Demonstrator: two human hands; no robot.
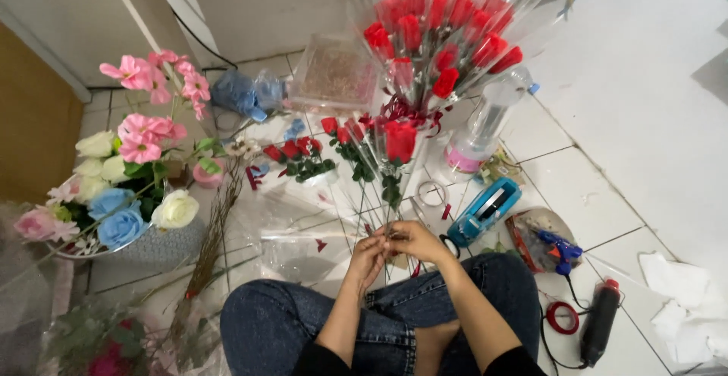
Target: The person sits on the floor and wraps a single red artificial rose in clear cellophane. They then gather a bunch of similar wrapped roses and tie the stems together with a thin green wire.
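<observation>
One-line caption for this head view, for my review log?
Seated on a tiled floor, both hands grip the stem of a wrapped red rose amid more roses.

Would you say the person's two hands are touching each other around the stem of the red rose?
Touching. The head view shows the left hand and right hand pressed together, fingers overlapping with no gap, at the base of the red rose stem.

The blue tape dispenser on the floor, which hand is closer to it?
Right. The right hand sits just left of the blue tape dispenser, almost beside it. The left hand is farther away, on the other side of the right hand, pinching the rose stem.
</observation>
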